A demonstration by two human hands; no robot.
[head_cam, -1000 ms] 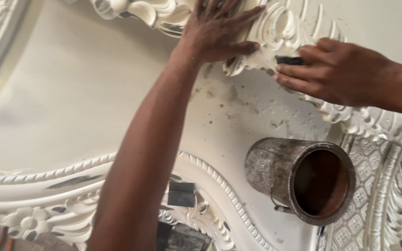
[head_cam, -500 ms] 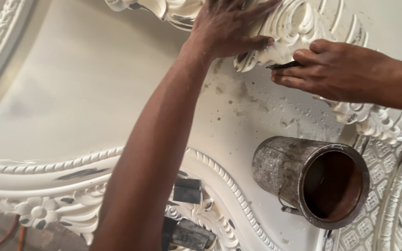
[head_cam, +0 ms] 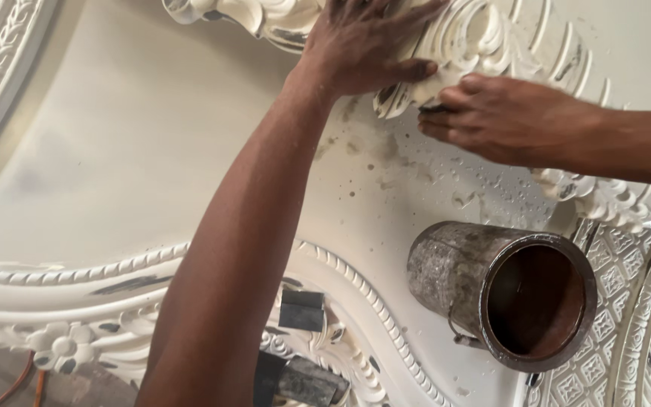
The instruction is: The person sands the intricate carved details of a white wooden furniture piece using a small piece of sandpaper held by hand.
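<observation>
White carved moulding (head_cam: 484, 38) at the far edge looks stiff, brittle and heavy; I'd brace it on the broad raised leaves, not the thin tips. My left hand (head_cam: 363, 45) lies spread flat on it; my right hand (head_cam: 502, 117) pinches a small dark tool against its lower edge. Compared with earlier, the tool is nearly hidden

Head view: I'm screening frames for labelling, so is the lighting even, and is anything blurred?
Head view: soft, even daylight with no hard glare; the left hand and right hand look slightly soft on the carved white moulding; the metal can is sharper, its inside dark.
</observation>
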